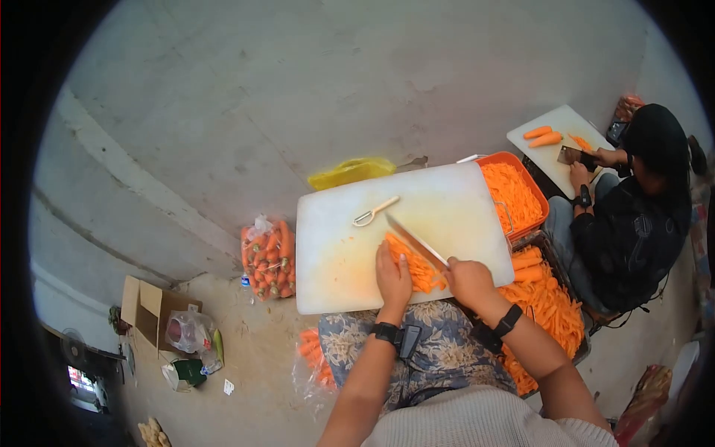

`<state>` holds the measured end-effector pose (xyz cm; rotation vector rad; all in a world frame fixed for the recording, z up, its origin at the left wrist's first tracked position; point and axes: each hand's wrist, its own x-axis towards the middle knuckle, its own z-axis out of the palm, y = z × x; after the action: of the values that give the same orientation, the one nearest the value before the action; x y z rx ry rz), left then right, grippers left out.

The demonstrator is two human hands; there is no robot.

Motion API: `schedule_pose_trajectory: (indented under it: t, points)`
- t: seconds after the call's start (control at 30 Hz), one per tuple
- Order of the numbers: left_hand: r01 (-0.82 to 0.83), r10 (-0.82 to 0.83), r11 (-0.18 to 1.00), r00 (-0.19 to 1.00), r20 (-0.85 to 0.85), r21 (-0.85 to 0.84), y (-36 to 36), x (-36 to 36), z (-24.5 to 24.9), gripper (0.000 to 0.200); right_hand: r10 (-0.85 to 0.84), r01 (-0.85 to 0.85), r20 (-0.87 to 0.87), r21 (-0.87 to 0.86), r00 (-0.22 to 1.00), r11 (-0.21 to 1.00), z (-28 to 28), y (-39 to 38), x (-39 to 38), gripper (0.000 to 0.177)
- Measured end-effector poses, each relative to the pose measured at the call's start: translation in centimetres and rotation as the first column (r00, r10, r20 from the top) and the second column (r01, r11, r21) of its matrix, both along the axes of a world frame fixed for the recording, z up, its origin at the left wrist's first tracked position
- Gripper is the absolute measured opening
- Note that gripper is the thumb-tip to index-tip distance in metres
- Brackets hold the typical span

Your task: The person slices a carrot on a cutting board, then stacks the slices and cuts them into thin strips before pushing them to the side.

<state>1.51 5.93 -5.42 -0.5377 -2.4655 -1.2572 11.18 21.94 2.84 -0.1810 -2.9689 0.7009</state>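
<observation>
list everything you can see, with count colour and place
large white plastic cutting board: 1, white, on the lap
pile of cut carrot strips: 1, orange, board's near edge
long steel knife: 1, silver, across the strips
pale-handled peeler: 1, cream, on the board
orange plastic crate of shredded carrot: 1, orange, right of board
clear bag of whole carrots: 1, orange, floor left
yellow plastic bag: 1, yellow, behind board
brown cardboard box: 1, brown, floor far left
co-worker in black: 1, black, far right
left hand: 1, pressing the strips
right hand: 1, gripping the knife
</observation>
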Motion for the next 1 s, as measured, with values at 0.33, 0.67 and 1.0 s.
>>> schedule_pose_trajectory:
  t: [0.33, 0.67, 1.0]
  points:
    - [0.054, -0.029, 0.946, 0.996, 0.083, -0.32, -2.4, 4.9, 2.9, 0.102, -0.317, 0.432, 0.313, -0.786, 0.895, 0.443, -4.8, 7.2, 7.5, 0.033]
    - [-0.03, -0.011, 0.948, 0.992, -0.125, -0.317, 1.3, 4.0, -1.7, 0.096, -0.207, 0.432, 0.381, -0.832, 0.901, 0.348, -5.5, 1.6, 6.2, 0.035]
    - [-0.121, 0.142, 0.897, 0.99, 0.019, -0.425, -1.2, 2.2, 1.2, 0.096, -0.235, 0.439, 0.373, -0.803, 0.898, 0.403, -5.8, -0.1, 3.6, 0.04]
